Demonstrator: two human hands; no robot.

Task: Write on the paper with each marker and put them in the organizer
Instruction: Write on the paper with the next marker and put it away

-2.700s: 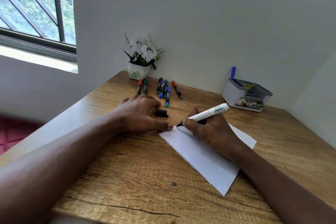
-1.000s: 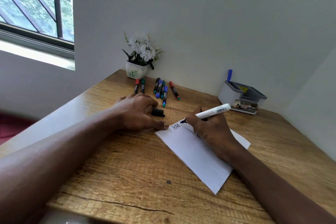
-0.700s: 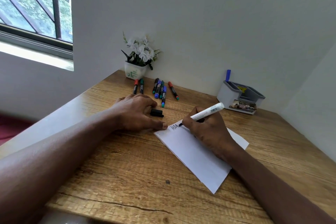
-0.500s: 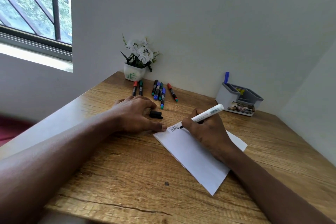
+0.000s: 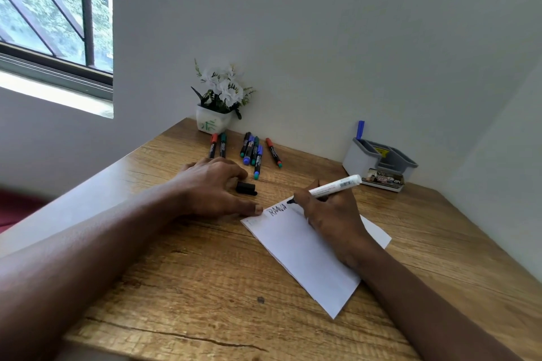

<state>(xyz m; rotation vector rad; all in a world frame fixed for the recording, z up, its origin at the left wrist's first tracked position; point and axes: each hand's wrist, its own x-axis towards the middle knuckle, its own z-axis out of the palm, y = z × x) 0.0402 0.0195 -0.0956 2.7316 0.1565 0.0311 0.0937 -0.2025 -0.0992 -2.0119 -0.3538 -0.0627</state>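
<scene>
A white paper (image 5: 305, 255) lies on the wooden desk (image 5: 187, 296), with black letters at its top edge. My right hand (image 5: 331, 214) grips a white marker (image 5: 337, 186), its black tip at the paper's top edge just right of the letters. My left hand (image 5: 217, 187) rests flat on the desk, its thumb pressing the paper's left corner. The marker's black cap (image 5: 246, 188) lies beside my left fingers. Several markers (image 5: 254, 151) lie at the back. A grey organizer (image 5: 381, 163) at the back right holds one blue marker (image 5: 360, 129).
A white pot of white flowers (image 5: 218, 110) stands at the back against the wall, just behind the loose markers. Walls close the desk at the back and right. A window is at the upper left.
The black writing on the paper has grown to the right, and my right hand with the marker has shifted right along the top edge. My left hand has stayed put.
</scene>
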